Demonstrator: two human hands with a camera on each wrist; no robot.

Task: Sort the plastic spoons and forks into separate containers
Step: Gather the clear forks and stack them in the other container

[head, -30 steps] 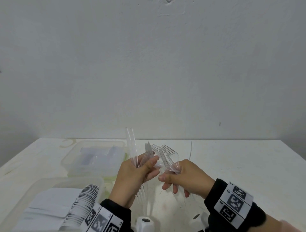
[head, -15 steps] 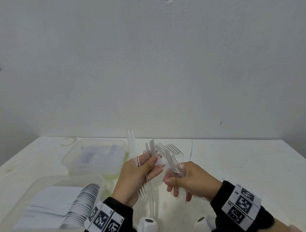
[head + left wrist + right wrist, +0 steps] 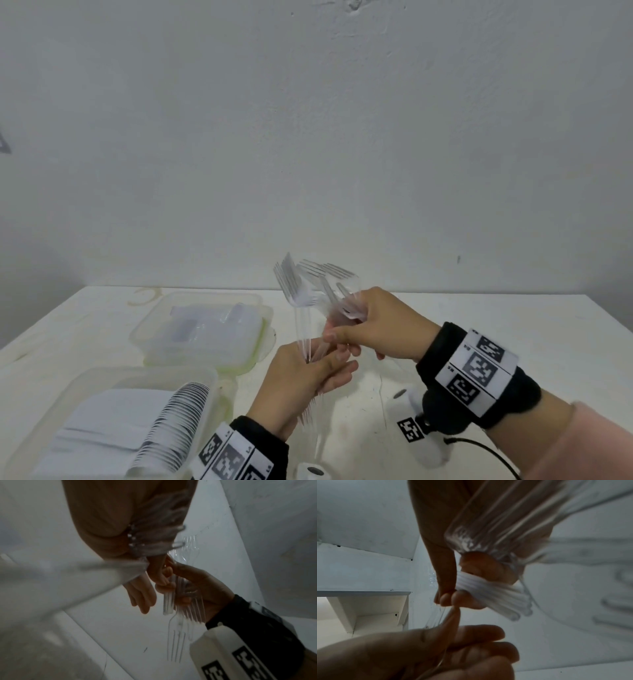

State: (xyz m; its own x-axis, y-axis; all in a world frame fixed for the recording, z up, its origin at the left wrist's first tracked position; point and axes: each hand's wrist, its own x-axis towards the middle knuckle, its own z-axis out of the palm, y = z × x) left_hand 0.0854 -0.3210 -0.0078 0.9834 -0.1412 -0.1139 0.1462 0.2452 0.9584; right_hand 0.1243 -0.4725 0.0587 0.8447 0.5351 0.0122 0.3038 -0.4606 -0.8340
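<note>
1. Clear plastic forks (image 3: 323, 286) sit bunched in R hand (image 3: 378, 325): fingers curled round the handles, tines fanned up and to the left above the fist. Right wrist view: handle ends (image 3: 496, 595) stick out between thumb and fingers.
2. L hand (image 3: 301, 383) is just below and touching R hand; thumb (image 3: 337, 356) and fingers close on a second set of clear handles (image 3: 305, 329). One fork from this set stands upright, its tines beside the R-hand bunch. Other tines (image 3: 308, 416) poke down below the L palm.
3. Left wrist view: R-hand fingers (image 3: 171, 585) wrap the handles; one fork (image 3: 177, 639) hangs tines-down under that grip.
4. Both hands are held above the worktop (image 3: 513, 342), off its surface, centre of the head view.
5. Wrists: black bands w/ square-coded markers on each; pink sleeve (image 3: 589, 452) on R arm.
6. Left of hands, far side: clear lidded container (image 3: 205, 329) w/ green seal, pale contents, blurred, type cannot be told.
7. Near left: second translucent container (image 3: 102, 380) holding a tight row of stacked white pieces (image 3: 171, 425); whether spoons or forks cannot be told.
8. Behind the worktop: plain pale wall (image 3: 308, 137).
</note>
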